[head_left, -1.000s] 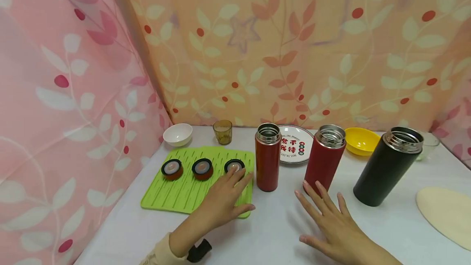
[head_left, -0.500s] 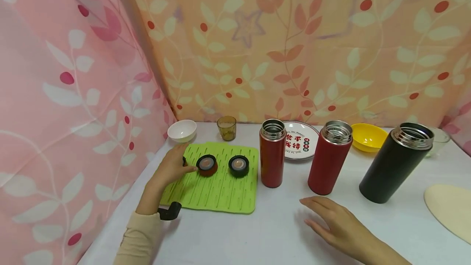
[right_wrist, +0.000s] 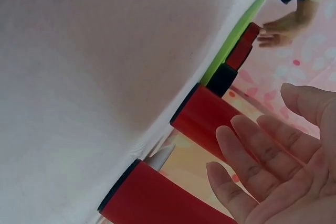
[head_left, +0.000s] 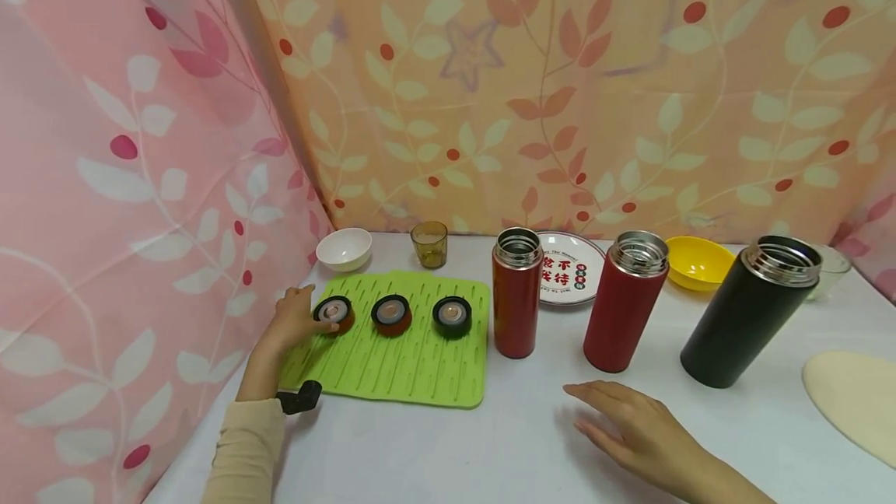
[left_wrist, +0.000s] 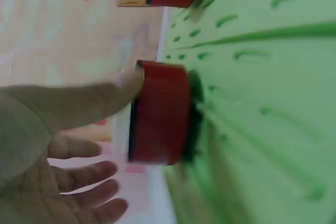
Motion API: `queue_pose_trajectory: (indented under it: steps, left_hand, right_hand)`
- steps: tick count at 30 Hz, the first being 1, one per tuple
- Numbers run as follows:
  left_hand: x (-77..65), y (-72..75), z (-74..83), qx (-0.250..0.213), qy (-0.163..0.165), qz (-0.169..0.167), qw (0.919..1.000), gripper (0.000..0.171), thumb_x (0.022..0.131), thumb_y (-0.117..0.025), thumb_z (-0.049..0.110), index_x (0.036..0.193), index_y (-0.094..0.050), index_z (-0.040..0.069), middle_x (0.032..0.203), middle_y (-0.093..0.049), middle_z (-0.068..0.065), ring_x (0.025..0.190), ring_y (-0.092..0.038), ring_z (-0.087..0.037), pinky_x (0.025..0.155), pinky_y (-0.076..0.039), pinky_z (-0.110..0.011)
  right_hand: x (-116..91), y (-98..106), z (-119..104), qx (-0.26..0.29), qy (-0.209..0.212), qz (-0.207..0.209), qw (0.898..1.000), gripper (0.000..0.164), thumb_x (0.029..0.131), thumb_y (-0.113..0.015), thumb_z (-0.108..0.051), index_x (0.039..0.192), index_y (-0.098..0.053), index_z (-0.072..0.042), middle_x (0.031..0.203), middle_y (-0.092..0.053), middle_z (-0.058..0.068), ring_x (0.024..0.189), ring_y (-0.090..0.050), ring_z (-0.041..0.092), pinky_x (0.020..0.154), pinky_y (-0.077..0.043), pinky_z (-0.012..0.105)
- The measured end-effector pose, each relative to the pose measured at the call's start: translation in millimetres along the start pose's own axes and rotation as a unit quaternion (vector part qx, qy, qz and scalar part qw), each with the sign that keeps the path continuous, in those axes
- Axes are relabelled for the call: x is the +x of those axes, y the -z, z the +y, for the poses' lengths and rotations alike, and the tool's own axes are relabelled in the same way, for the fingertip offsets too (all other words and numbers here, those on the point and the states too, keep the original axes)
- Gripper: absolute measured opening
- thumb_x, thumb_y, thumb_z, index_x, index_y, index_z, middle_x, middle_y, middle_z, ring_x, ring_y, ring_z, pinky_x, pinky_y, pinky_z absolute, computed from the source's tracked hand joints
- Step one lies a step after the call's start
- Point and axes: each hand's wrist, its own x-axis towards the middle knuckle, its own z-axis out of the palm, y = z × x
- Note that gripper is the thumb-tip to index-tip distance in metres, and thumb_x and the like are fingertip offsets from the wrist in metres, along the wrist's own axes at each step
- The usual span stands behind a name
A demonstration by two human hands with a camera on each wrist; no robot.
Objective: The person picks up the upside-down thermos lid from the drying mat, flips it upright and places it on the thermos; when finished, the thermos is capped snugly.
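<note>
On the green ribbed mat (head_left: 406, 372) three bottle lids stand in a row, inner side up. The left red lid (head_left: 343, 320) has my left hand (head_left: 283, 325) beside it. In the left wrist view, the thumb of that hand overlaps the rim of this lid (left_wrist: 163, 114), while its other fingers stay apart from it, loosely bent. The middle lid (head_left: 393, 327) is red too, and the right lid (head_left: 452, 325) is black. Over the table, in front of the red bottles, my right hand (head_left: 633, 430) hovers with relaxed fingers, holding nothing.
Three lidless bottles stand right of the mat: an orange-red bottle (head_left: 515, 309), a dark red bottle (head_left: 621, 317) and a black bottle (head_left: 738, 325). Behind are a white bowl (head_left: 344, 251), an amber glass (head_left: 429, 246), a plate (head_left: 584, 255) and a yellow bowl (head_left: 700, 264). A cream mat (head_left: 850, 395) lies right.
My left hand has moved left along the row, from the right lid to the left one. The right hand has drawn its spread fingers together. The lids stay on the mat.
</note>
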Motion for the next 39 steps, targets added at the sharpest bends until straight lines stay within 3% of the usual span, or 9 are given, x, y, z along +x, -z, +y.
queue_pose_trajectory:
  steps: [5,10,17,22,27,29,34,39]
  left_hand:
    - [5.5,-9.1,-13.2,-0.038,0.004,-0.032,0.9987,0.08,0.077,-0.074,0.024,0.131,-0.032,-0.017,0.129,-0.038,-0.039,0.119,-0.038,-0.05,0.099,-0.033,-0.059]
    - [7.3,-12.3,-17.4,-0.059,0.0,-0.009,0.9982,0.074,0.076,-0.075,0.024,0.128,-0.039,-0.014,0.126,-0.045,-0.034,0.116,-0.044,-0.046,0.097,-0.036,-0.057]
    - [7.3,-10.4,-6.8,-0.089,-0.021,0.051,0.9945,0.07,0.071,-0.079,0.027,0.123,-0.046,-0.008,0.117,-0.054,-0.027,0.107,-0.051,-0.039,0.091,-0.042,-0.053]
    - [6.0,-8.4,16.1,-0.144,-0.046,0.07,0.9861,0.071,0.07,-0.08,0.031,0.124,-0.048,-0.001,0.119,-0.054,-0.021,0.106,-0.054,-0.036,0.089,-0.047,-0.05]
    - [-0.5,-5.9,50.4,-0.225,-0.095,0.078,0.9665,0.073,0.071,-0.079,0.027,0.132,-0.045,0.005,0.125,-0.048,-0.018,0.113,-0.05,-0.034,0.096,-0.043,-0.051]
    - [-4.8,-5.0,65.2,-0.249,-0.13,0.087,0.9559,0.073,0.071,-0.079,0.021,0.134,-0.045,0.007,0.124,-0.047,-0.016,0.114,-0.049,-0.032,0.097,-0.043,-0.05]
    - [-18.7,-7.0,105.5,-0.281,-0.237,0.09,0.9258,0.07,0.07,-0.079,0.011,0.131,-0.047,0.008,0.12,-0.048,-0.012,0.114,-0.051,-0.026,0.095,-0.047,-0.036]
    - [-35.3,-14.3,143.5,-0.296,-0.308,0.065,0.9017,0.07,0.068,-0.081,0.012,0.129,-0.046,0.007,0.124,-0.05,-0.007,0.116,-0.051,-0.02,0.095,-0.046,-0.024]
  right_hand:
    - [1,0,-1,0.025,-0.014,-0.021,0.999,0.041,0.083,-0.066,-0.036,0.12,-0.061,-0.019,0.111,-0.065,-0.005,0.098,-0.063,0.015,0.075,-0.056,0.035]
    - [1,2,-2,0.036,-0.023,-0.034,0.998,0.041,0.085,-0.064,-0.036,0.122,-0.059,-0.019,0.113,-0.065,-0.004,0.099,-0.062,0.016,0.076,-0.056,0.036]
    - [2,3,0,0.043,-0.016,-0.028,0.999,0.042,0.085,-0.064,-0.036,0.121,-0.06,-0.016,0.114,-0.065,-0.001,0.101,-0.062,0.018,0.076,-0.056,0.036]
    - [3,5,0,0.05,-0.008,-0.021,0.999,0.042,0.085,-0.064,-0.037,0.121,-0.06,-0.015,0.115,-0.065,0.0,0.102,-0.062,0.02,0.076,-0.056,0.036]
    - [3,7,-2,0.036,-0.003,-0.004,0.999,0.043,0.083,-0.067,-0.032,0.121,-0.06,-0.013,0.116,-0.064,0.0,0.103,-0.062,0.022,0.076,-0.055,0.036]
    - [4,8,-3,0.036,0.001,0.004,0.999,0.044,0.081,-0.069,-0.029,0.122,-0.059,-0.013,0.115,-0.064,0.001,0.102,-0.062,0.023,0.076,-0.056,0.036]
    - [11,13,-7,0.049,0.008,0.027,0.998,0.046,0.082,-0.068,-0.032,0.123,-0.058,-0.015,0.116,-0.064,0.0,0.102,-0.062,0.021,0.076,-0.056,0.036]
    - [18,16,-13,0.068,0.019,0.063,0.996,0.045,0.083,-0.066,-0.035,0.124,-0.057,-0.017,0.116,-0.064,-0.004,0.101,-0.064,0.016,0.076,-0.056,0.031]
